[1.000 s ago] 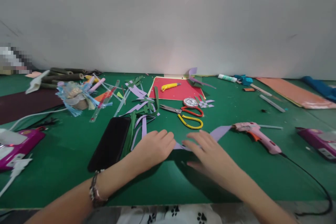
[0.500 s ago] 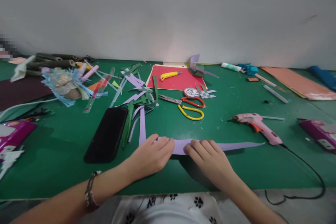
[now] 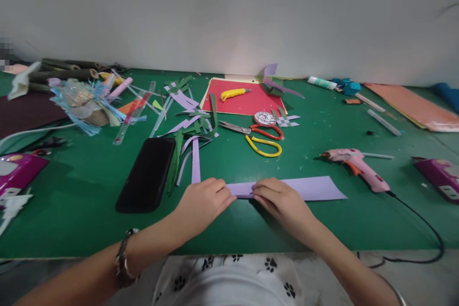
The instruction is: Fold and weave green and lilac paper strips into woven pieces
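A long strip of purple paper (image 3: 315, 188) lies crosswise near the table's front edge, pinched in both hands. My left hand (image 3: 206, 203) closes on its left part, which the fingers mostly cover. My right hand (image 3: 281, 203) grips it near the middle, fingertips along a folded, narrower stretch between the hands. To the right of that hand the strip is wider and runs out to a slanted end. Beyond the left hand a thin purple strip (image 3: 195, 160) points away from me. A black phone (image 3: 147, 175) rests to the left of the hands.
Open scissors (image 3: 263, 146) with red and yellow handles lie ahead, before a red sheet (image 3: 251, 103) bearing a yellow cutter (image 3: 234, 93). Green and purple paper scraps (image 3: 182, 100) spread left of them. A pink glue gun (image 3: 355, 165) with a black cord is on the right.
The purple strip's right part has turned flatter and broader, its tip no longer a thin raised point. My right-hand fingers have drawn into a tighter pinch. The view has tilted slightly.
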`<state>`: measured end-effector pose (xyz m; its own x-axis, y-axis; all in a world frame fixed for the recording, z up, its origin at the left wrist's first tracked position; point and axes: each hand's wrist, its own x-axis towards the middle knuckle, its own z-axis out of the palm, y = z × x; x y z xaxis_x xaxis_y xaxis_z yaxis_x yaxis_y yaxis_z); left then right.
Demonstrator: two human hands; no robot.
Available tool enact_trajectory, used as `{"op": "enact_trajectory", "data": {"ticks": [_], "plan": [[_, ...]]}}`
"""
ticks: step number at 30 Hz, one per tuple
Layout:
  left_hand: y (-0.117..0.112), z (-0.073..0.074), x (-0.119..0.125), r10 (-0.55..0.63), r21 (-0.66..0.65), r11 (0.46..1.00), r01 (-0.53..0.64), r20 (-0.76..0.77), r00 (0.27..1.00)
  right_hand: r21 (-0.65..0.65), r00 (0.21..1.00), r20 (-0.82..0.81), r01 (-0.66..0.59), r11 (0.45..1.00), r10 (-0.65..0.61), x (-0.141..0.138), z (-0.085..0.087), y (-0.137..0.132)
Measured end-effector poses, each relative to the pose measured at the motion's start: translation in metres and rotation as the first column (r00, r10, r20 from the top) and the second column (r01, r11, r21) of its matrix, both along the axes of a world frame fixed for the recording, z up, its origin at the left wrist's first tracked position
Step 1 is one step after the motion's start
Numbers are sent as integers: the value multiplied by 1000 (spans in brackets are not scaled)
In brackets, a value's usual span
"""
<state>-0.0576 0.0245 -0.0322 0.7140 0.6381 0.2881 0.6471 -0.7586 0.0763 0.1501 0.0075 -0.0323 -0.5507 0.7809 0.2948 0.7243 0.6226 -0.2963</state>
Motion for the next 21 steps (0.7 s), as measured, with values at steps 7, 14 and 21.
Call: {"op": "enact_trajectory", "data": {"ticks": [7,14,21], "plan": [[6,-4,2,130,1,991,-130,-31,991,104,975,221,-17,994,-7,-3,3,18],[6,-4,4,143,12,990,-142,-87,986,77,972,232,10,997,-28,-1,-2,21],[7,2,7,173,-55,981,-187,-195,965,168,958,278,24,985,-71,-3,-3,23]]}}
